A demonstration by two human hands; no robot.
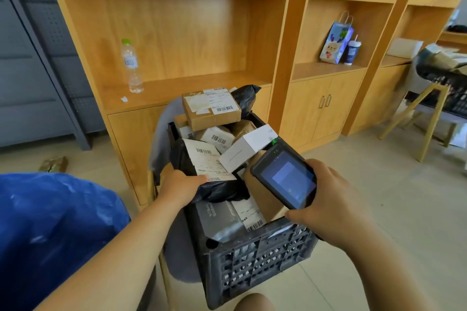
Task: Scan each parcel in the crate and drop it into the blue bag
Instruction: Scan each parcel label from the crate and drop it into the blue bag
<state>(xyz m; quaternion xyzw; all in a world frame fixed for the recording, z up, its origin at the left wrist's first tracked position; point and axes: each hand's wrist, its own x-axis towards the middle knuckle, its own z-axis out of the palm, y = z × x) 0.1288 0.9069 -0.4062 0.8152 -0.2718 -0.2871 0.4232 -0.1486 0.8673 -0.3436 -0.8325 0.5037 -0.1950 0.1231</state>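
A black plastic crate (260, 262) stands on a grey chair in front of me, piled with several parcels. My left hand (180, 188) grips a black poly-bag parcel (217, 189) by its near edge; its white shipping label with barcodes faces up. My right hand (333, 206) holds a black handheld scanner (284, 175) with a lit screen, tilted over the crate just right of that parcel. A brown cardboard box (211, 108) tops the pile at the back, and a white box (249, 150) leans beside the scanner. The blue bag (53, 230) gapes at the lower left.
Wooden shelving stands behind the crate, with a water bottle (131, 67) on its ledge and a gift bag (336, 41) and a cup further right. A second crate on a wooden chair (439, 86) is at the right. A small packet (54, 163) lies on the tiled floor.
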